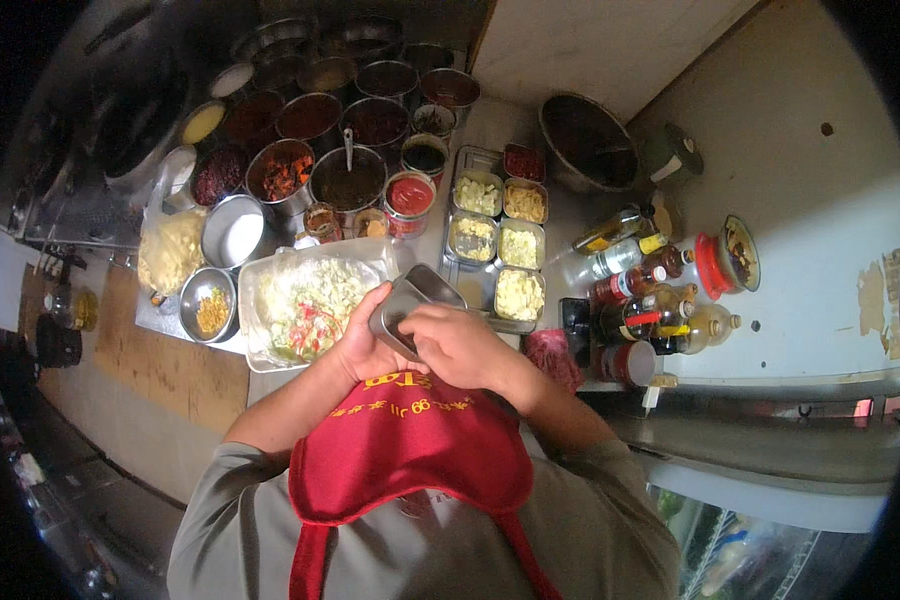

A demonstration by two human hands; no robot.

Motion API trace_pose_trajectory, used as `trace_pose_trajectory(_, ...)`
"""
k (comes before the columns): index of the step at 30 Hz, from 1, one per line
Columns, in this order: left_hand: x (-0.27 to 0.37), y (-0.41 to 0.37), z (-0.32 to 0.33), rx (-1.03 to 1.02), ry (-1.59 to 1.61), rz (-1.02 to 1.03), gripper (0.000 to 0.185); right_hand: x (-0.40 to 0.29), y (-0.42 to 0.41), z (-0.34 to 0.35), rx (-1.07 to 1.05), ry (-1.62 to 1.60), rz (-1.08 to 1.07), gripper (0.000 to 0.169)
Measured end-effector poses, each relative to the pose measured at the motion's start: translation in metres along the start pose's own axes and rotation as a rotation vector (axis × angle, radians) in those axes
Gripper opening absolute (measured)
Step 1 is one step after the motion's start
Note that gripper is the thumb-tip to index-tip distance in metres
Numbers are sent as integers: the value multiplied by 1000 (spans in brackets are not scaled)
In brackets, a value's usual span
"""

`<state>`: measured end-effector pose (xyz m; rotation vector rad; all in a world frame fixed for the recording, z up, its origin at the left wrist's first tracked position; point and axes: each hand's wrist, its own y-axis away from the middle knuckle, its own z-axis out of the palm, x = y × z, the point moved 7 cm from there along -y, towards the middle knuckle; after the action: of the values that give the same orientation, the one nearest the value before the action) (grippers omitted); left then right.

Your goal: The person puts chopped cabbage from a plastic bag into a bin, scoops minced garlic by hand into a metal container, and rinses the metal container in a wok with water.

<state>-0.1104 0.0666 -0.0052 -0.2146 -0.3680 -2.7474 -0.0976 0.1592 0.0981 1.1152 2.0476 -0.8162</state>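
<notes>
In my left hand is a small rectangular stainless-steel container, tilted in front of my chest. The fingers of my right hand reach over its rim into it; whether they pinch anything is hidden. Just left of the container lies a large translucent plastic tub with chopped pale-green vegetables and some red pieces. To the right, a metal tray carries several small steel containers of chopped pale ingredients, one of them with red contents.
Sauce pots and an open red-paste can crowd the back. At left sit a steel bowl, a deep white-bottomed pot and a plastic bag. Bottles line the right side, near a red mesh bag.
</notes>
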Motion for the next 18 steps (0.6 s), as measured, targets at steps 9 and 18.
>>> trace_pose_trajectory(9,6,-1,7,88,-75,99,66,0,11,26,-147,340,-5,29)
trace_pose_trajectory(18,0,-2,14,8,-38,25,68,4,11,27,-14,353,-87,30)
